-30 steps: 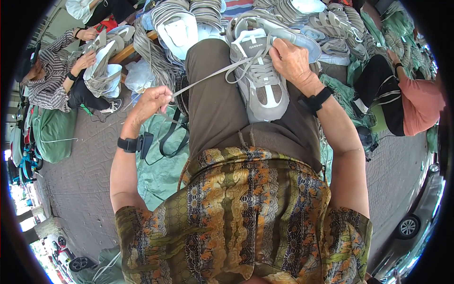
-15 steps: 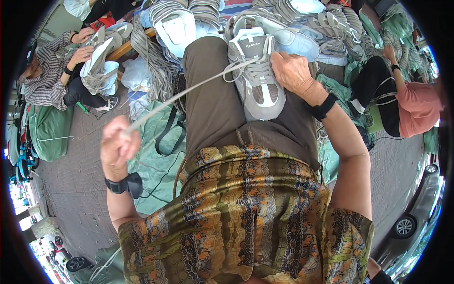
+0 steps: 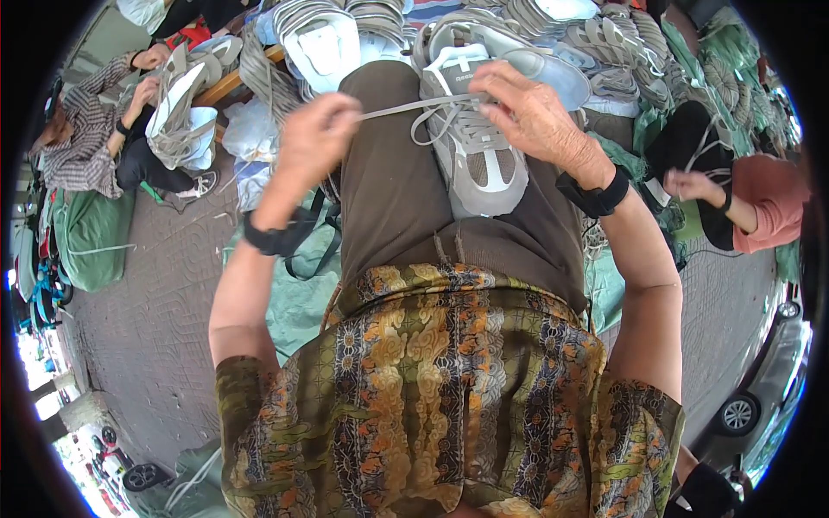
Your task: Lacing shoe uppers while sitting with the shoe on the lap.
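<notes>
A grey sneaker (image 3: pixel 495 180) with white trim lies on my lap, toe toward me. Its pale shoelace (image 3: pixel 406 109) stretches nearly level from the upper eyelets out to my left hand. My left hand (image 3: pixel 318 136), slightly blurred, is closed on that lace over my left thigh. My right hand (image 3: pixel 540 121) hovers over the shoe's opening and right side. Its curved fingers are apart, with the tips beside the lace near the tongue (image 3: pixel 462 76). A loose loop of lace hangs at the shoe's left side.
Stacked grey shoe uppers (image 3: pixel 315 47) and more shoe parts (image 3: pixel 553 78) crowd the space beyond my knees. One person (image 3: pixel 86 164) handles shoe pieces at left; another (image 3: pixel 768 207) sits at right. A green sack (image 3: pixel 93 233) stands at left, a parked car (image 3: pixel 751 397) at lower right.
My left hand has come up and inward toward the shoe, bringing the lace nearly level. My right hand has left the shoe's right edge and moved over its top, fingers loosened.
</notes>
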The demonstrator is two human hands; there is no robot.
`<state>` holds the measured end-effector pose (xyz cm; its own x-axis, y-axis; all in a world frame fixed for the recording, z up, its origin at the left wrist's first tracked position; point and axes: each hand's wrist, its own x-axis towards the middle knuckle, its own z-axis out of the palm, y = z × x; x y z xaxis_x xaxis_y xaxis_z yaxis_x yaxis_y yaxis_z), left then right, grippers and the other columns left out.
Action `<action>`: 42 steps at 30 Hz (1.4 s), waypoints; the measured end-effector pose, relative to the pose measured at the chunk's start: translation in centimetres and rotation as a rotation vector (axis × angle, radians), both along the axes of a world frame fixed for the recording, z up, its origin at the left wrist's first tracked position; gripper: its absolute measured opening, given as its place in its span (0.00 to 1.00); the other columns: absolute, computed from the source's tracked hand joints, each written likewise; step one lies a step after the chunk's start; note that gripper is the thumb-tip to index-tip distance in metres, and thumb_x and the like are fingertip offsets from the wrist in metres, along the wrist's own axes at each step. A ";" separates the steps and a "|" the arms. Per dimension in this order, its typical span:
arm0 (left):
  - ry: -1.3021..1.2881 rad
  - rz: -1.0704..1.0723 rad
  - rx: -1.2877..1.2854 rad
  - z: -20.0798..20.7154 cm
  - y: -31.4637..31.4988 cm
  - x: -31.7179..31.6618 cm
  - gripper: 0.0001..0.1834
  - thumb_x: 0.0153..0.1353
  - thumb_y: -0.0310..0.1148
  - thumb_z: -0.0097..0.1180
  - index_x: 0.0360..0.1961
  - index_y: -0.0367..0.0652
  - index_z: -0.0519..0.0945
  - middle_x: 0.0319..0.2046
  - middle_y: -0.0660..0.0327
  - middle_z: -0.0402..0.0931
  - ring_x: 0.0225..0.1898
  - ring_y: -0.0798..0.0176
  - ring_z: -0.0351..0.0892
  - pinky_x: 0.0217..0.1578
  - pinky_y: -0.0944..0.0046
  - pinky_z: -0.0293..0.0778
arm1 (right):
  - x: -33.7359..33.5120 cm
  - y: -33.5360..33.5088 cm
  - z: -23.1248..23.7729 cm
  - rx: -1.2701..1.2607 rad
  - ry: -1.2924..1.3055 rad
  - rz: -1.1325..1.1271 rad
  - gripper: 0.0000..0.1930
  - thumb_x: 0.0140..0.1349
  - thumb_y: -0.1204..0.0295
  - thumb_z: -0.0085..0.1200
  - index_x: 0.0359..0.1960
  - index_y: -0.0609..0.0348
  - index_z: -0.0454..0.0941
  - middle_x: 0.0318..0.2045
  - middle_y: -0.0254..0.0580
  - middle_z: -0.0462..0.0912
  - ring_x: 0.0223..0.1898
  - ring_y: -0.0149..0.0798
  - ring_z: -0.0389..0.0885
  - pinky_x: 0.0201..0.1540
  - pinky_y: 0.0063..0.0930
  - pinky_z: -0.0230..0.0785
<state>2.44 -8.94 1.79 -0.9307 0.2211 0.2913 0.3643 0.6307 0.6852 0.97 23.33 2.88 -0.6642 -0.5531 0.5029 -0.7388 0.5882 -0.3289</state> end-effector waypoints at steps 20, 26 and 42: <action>-0.009 -0.121 0.114 1.0 11.0 -1.0 0.07 0.54 0.26 0.59 0.34 0.37 0.76 0.27 0.52 0.80 0.29 0.53 0.80 0.34 0.58 0.73 | -1.2 1.1 -0.6 0.014 -0.040 -0.062 0.06 0.62 0.71 0.55 0.32 0.61 0.73 0.22 0.52 0.76 0.27 0.57 0.77 0.29 0.44 0.67; -0.160 -0.215 0.274 0.5 10.1 0.6 0.11 0.59 0.24 0.56 0.45 0.40 0.77 0.36 0.60 0.82 0.40 0.67 0.81 0.44 0.65 0.73 | -0.1 5.7 1.9 -0.012 -0.066 -0.198 0.08 0.61 0.72 0.56 0.31 0.64 0.72 0.19 0.51 0.73 0.21 0.52 0.70 0.26 0.38 0.63; 0.631 -0.124 -0.185 -1.1 10.7 -3.9 0.14 0.53 0.20 0.56 0.42 0.40 0.76 0.34 0.53 0.81 0.31 0.50 0.82 0.30 0.55 0.79 | 3.2 5.5 4.3 -0.107 -0.415 -0.103 0.12 0.67 0.70 0.53 0.29 0.63 0.69 0.20 0.26 0.63 0.25 0.22 0.55 0.26 0.22 0.52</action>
